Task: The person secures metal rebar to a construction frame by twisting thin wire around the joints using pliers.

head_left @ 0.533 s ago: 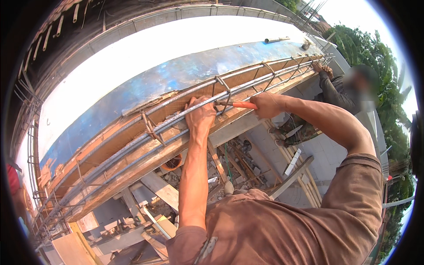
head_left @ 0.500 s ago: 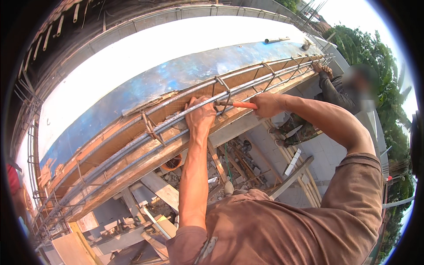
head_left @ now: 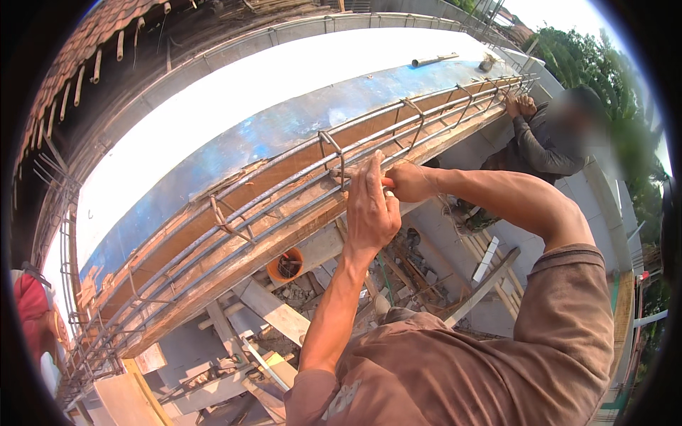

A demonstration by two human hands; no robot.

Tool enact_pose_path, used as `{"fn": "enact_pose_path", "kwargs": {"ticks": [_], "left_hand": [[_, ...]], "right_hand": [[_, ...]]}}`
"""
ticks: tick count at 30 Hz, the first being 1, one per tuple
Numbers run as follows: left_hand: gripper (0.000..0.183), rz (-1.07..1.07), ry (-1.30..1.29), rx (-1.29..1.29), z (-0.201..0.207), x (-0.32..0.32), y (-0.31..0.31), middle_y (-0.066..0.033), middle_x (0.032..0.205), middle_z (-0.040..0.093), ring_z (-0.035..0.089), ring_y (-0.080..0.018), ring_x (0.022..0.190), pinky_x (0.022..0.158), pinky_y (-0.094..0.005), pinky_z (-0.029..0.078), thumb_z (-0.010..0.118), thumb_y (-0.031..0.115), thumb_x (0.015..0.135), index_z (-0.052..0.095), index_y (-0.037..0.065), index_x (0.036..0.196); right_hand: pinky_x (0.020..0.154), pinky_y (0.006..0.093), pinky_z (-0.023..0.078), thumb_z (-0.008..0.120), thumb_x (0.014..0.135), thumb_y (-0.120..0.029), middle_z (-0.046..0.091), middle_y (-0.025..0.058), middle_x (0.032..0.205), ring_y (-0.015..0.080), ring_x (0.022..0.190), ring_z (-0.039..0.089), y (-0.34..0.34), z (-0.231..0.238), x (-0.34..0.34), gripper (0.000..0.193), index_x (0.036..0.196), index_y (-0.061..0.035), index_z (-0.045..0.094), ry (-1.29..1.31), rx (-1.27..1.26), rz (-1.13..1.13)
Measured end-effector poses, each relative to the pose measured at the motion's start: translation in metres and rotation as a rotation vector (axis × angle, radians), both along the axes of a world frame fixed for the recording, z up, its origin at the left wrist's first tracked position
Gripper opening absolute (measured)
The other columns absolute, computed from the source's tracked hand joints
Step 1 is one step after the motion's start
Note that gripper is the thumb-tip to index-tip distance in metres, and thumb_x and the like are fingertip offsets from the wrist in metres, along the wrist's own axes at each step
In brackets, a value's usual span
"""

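Note:
My right hand [head_left: 413, 182] is closed around a tool with an orange handle [head_left: 388, 183]. Its metal head [head_left: 342, 172] meets a stirrup of the rebar cage [head_left: 298, 186]; the exact kind of tool cannot be made out. Just left of that grip, my left hand [head_left: 374, 206] is raised with its fingers stretched out, overlapping part of the tool. Whether it touches the handle is hidden. The long steel bars and square stirrups lie along a wooden formwork trough [head_left: 206, 284].
A co-worker's hands [head_left: 522, 106] hold the cage's far right end. Below lie an orange bucket [head_left: 285, 264], planks [head_left: 273, 311] and rubble. Beyond the cage runs a blue-and-white sheet [head_left: 284, 121] with a short pipe [head_left: 435, 60] on it. Another person in red [head_left: 30, 312] is at far left.
My left hand has left the bars and moved right beside the tool, fingers now straightened. My right hand still grips the tool, slightly lower and further left. The view has shifted a little.

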State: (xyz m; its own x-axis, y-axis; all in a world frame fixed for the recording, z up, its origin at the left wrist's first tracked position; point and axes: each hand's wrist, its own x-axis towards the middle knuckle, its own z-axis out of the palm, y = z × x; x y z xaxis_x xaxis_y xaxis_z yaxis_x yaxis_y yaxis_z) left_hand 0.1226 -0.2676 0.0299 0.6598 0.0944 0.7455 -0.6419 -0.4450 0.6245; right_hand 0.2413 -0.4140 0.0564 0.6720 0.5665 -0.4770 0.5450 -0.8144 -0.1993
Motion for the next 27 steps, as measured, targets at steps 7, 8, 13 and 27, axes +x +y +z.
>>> {"fn": "enact_pose_path", "kwargs": {"ticks": [7,8,13,27], "left_hand": [[0.045,0.234,-0.105,0.382,0.007,0.032,-0.003,-0.0194,0.131,0.060,0.055,-0.0350,0.122,0.107,-0.0482,0.041,0.065,0.019,0.088,0.060,0.001,0.129],[0.033,0.091,-0.084,0.350,-0.006,0.034,-0.006,-0.0162,0.118,0.064,0.060,-0.0340,0.112,0.102,-0.0477,0.043,0.066,0.024,0.089,0.064,0.002,0.113],[0.017,-0.095,-0.146,0.123,-0.024,0.009,-0.046,-0.0105,0.077,0.062,0.063,-0.0316,0.082,0.079,-0.0423,0.049,0.072,0.018,0.082,0.062,0.004,0.080],[0.070,-0.392,0.893,0.071,-0.155,-0.107,-0.092,-0.0072,0.081,0.060,0.063,-0.0226,0.074,0.067,-0.0369,0.050,0.079,0.058,0.081,0.061,0.004,0.122]], "right_hand": [[0.069,0.0389,0.056,0.052,0.093,-0.014,0.068,0.0173,0.092,0.0276,0.084,0.068,-0.006,0.045,-0.049,0.022,0.096,0.0033,0.065,0.250,0.464,-0.119],[0.062,0.0348,0.053,0.051,0.095,-0.014,0.064,0.0115,0.084,0.0214,0.074,0.064,0.001,0.068,-0.067,0.019,0.091,0.0002,0.062,0.331,0.330,-0.308],[0.049,0.0255,0.043,0.057,0.099,-0.015,0.051,-0.0011,0.069,0.0091,0.055,0.048,-0.064,-0.014,-0.115,0.013,0.088,-0.0085,0.055,0.745,0.703,-0.857],[0.048,0.0347,0.049,0.049,0.099,-0.015,0.057,0.0063,0.075,0.0182,0.052,0.054,-0.117,-0.228,-0.218,0.009,0.097,-0.0064,0.051,1.076,1.465,-1.557]]}}
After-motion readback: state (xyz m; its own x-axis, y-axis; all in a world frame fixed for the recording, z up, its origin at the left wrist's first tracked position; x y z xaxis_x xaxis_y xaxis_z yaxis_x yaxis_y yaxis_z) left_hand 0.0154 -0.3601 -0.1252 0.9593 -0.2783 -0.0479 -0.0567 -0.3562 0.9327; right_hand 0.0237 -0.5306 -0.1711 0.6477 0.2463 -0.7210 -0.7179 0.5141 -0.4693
